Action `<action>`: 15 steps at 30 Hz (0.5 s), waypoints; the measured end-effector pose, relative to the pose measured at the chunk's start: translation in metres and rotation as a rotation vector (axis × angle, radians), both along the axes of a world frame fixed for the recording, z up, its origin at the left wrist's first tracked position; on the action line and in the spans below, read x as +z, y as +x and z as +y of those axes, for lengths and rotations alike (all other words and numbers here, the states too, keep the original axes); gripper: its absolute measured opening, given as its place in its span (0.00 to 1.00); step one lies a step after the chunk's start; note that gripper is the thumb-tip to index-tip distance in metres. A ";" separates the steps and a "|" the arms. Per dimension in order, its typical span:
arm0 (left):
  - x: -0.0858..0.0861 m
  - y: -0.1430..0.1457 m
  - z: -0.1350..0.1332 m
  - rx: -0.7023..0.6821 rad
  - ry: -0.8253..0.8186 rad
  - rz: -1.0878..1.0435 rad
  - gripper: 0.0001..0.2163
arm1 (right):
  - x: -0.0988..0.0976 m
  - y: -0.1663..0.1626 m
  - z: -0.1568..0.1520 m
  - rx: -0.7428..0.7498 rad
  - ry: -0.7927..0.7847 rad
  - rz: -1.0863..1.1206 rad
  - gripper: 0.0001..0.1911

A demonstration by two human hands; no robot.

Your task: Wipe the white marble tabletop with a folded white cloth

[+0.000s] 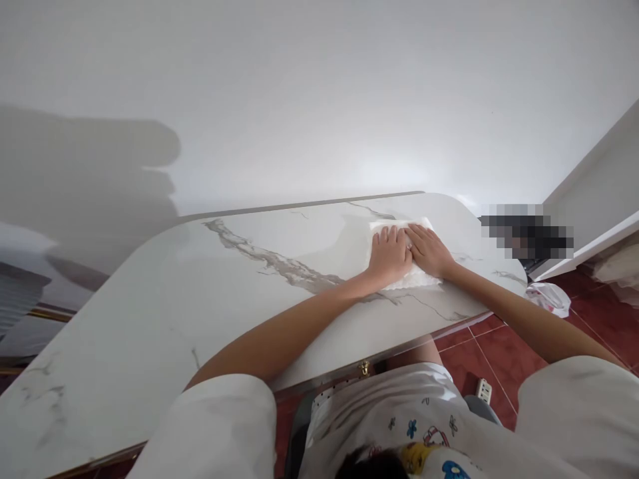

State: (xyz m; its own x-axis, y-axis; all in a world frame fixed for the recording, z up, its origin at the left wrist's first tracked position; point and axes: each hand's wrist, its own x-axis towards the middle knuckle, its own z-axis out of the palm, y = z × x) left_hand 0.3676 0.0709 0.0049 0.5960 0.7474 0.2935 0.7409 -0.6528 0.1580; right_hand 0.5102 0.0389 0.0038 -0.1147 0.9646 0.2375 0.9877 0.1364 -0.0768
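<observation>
A white, textured sheet that looks like a paper towel point(423, 279) lies spread on the marble-patterned table point(224, 319), toward its right end. My left hand point(390, 258) rests palm down on the sheet, its fingers stretched forward and slightly apart. Beside it, my right hand point(430, 251) is also laid flat on the sheet, fingers extended toward the left hand. The two hands nearly meet in the sheet's middle, where a small fold rises between them. Whatever is under the palms is hidden.
A white wall point(309, 100) stands along the table's far edge. On the red tiled floor point(492, 359) are a white power strip point(483, 391) and a white plastic bag point(549, 298). A pixelated dark patch covers something beyond the table's right end.
</observation>
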 end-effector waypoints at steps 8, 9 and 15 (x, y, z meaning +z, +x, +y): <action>0.003 -0.017 -0.044 -0.068 -0.022 0.075 0.25 | -0.005 -0.017 -0.054 -0.039 0.012 0.010 0.29; 0.003 -0.020 -0.049 -0.074 -0.022 0.082 0.25 | -0.005 -0.020 -0.060 -0.040 0.019 0.005 0.29; 0.000 -0.041 -0.076 -0.088 0.015 0.101 0.26 | -0.008 -0.039 -0.092 0.020 0.088 -0.030 0.29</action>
State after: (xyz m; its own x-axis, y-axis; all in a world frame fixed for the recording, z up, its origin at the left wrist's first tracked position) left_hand 0.3268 -0.0047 0.0053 0.6859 0.6871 0.2397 0.6924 -0.7176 0.0755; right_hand 0.4709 -0.0535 -0.0046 -0.1420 0.9375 0.3178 0.9864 0.1609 -0.0340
